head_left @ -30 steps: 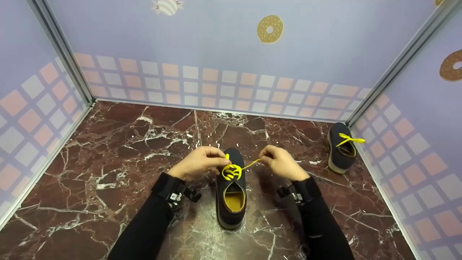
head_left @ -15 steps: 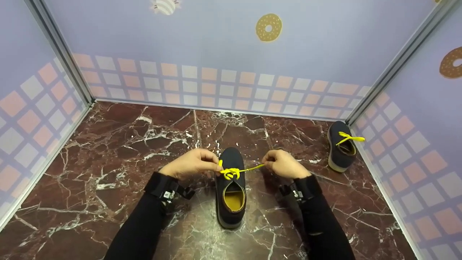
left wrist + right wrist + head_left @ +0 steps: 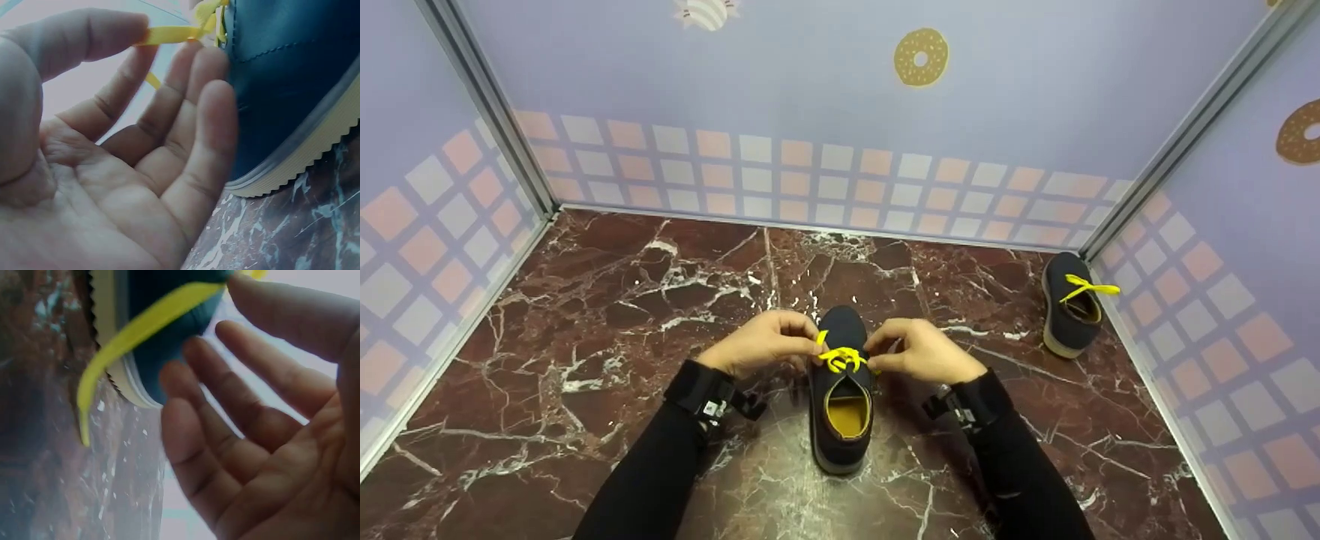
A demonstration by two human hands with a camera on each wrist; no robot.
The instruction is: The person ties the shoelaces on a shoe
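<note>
I see the dark shoe [image 3: 841, 388] in the middle of the red-brown stone [image 3: 585, 345], toe pointing away, with a hand on each side. The left hand [image 3: 759, 346] pinches the yellow lace [image 3: 842, 358] between thumb and pointing finger, almost where it was half a second ago. The right hand [image 3: 931, 354] is the big change for me: it was farther out, with the lace stretched straight to it, and now it is in close beside the shoe. Its thumb tip is at the lace, its fingers are loosely bent, and there is a gap between thumb and pointing finger. One lace end hangs down past the shoe's side. The other shoe [image 3: 1057, 311] stays by the right wall [image 3: 1252, 337]
</note>
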